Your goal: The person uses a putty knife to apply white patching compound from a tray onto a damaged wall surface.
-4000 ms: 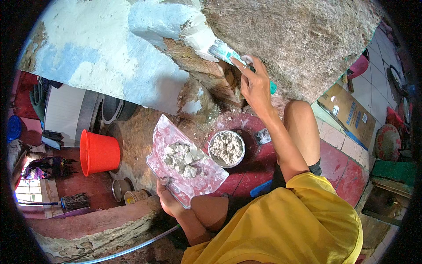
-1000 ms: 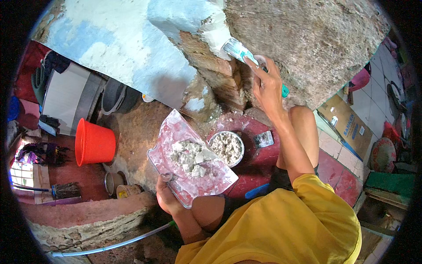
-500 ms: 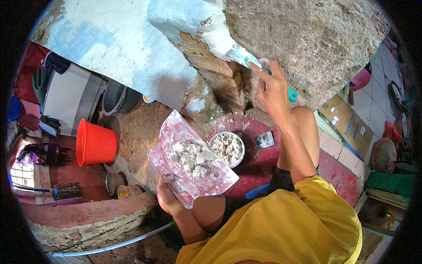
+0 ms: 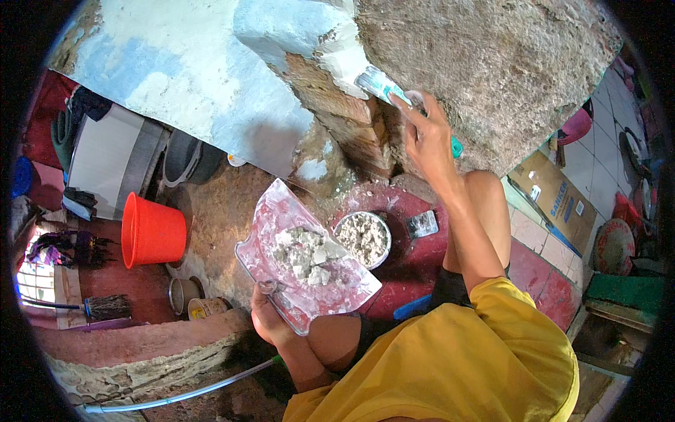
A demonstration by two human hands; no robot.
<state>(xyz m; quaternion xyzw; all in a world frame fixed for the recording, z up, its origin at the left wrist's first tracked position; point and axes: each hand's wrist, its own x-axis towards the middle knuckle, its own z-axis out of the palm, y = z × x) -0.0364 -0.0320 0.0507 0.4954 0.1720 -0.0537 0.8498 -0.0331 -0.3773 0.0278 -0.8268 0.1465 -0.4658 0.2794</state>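
My left hand (image 4: pixel 270 320) grips the lower left edge of a curved, white-smeared pink plastic tray (image 4: pixel 336 301), thumb on top. Lumps of pale grey-white putty (image 4: pixel 306 257) lie in its middle. In my right hand (image 4: pixel 430 141) is a putty knife (image 4: pixel 380 84) with a teal handle end showing below the fingers. Its smeared blade lies against the white-coated part of the wall corner (image 4: pixel 346 62), just above exposed rough brick (image 4: pixel 330 102). Right beside the tray, a round tub (image 4: pixel 363 238) of crumbly off-white putty stands on the red floor.
Near the tub lies a small flat scraper blade (image 4: pixel 422 224). An orange-red bucket (image 4: pixel 154 230), a dark grey bucket (image 4: pixel 188 159) and a low ledge (image 4: pixel 140 344) are at the left. Flattened cardboard (image 4: pixel 548 193) lies at the right. A clear hose (image 4: pixel 190 394) crosses the lower left.
My right hand and the putty knife have shifted slightly left and up along the wall corner. The tray in my left hand stays almost where it was.
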